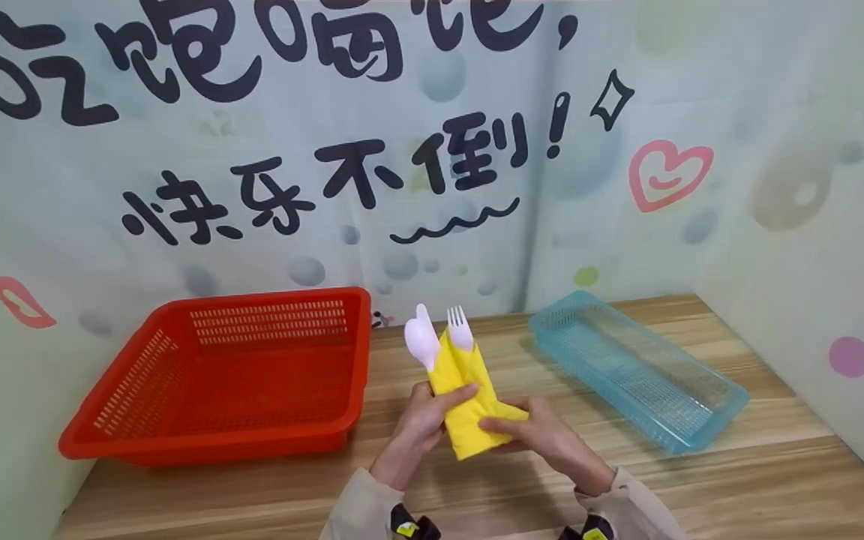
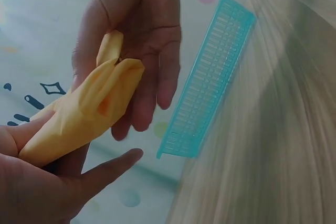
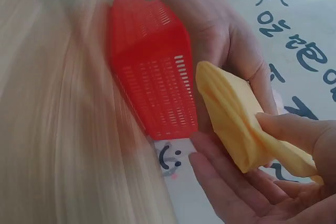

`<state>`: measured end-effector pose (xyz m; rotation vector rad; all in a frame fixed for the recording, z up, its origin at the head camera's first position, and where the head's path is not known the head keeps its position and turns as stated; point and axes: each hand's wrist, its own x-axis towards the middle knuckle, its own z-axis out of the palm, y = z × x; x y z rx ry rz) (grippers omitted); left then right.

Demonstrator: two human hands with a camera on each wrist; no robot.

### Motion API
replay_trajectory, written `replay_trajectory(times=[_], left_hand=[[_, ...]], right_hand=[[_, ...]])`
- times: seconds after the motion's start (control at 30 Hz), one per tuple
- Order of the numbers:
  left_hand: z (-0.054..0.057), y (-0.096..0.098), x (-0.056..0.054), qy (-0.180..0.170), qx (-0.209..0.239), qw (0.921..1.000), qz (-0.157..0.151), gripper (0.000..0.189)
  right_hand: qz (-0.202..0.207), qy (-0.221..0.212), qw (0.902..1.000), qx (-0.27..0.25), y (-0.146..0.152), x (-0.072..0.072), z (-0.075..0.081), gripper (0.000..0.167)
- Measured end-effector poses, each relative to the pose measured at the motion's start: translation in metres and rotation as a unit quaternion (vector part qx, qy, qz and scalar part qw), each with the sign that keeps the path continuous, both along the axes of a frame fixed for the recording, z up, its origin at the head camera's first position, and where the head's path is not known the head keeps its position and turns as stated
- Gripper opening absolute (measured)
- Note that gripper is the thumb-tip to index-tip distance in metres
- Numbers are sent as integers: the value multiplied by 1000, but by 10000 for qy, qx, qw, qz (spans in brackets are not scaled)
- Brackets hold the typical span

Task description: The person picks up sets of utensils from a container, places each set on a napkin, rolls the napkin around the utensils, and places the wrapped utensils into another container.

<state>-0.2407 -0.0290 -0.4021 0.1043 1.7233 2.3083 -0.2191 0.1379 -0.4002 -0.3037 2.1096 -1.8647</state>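
Note:
A yellow cloth or paper napkin (image 1: 469, 420) is folded around white plastic cutlery, held up over the table between both hands. From its top stick a spoon (image 1: 422, 343), a fork (image 1: 460, 330) and a third pale tip behind the spoon, whose kind is unclear. My left hand (image 1: 421, 420) grips the bundle from the left, thumb across its front. On the other side, my right hand (image 1: 548, 439) pinches a loose flap of the napkin between thumb and fingers. The wrist views show the napkin's folded lower end (image 2: 113, 93); there the cutlery is hidden.
A red plastic basket (image 1: 357, 375) stands on the wooden table (image 1: 777, 480) at the left. To the right lies a light blue slotted tray basket (image 1: 627, 390), set at an angle. A printed curtain (image 1: 432, 225) with dark lettering hangs behind the table.

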Motion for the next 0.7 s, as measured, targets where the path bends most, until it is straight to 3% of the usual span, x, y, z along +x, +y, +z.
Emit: replay_trajectory(times=[0.1, 0.23, 0.47, 0.6, 0.7], left_hand=[[0, -1, 0, 73, -113, 9998, -110, 48], [0, -1, 2, 136, -139, 9995, -242, 52], [1, -2, 9, 336, -229, 9958, -822, 45], [0, -2, 13, 301, -377, 9955, -811, 43], [0, -1, 14, 291, -337, 9968, -670, 44]], right_hand=[[315, -274, 9985, -364, 1, 1, -4, 39], [277, -204, 9981, -519, 0, 2, -7, 37], [-371, 127, 9976, -568, -1, 3, -2, 41], [-701, 279, 9959, -499, -3, 3, 2, 44], [-1129, 651, 9914, 130, -6, 2, 2, 42]])
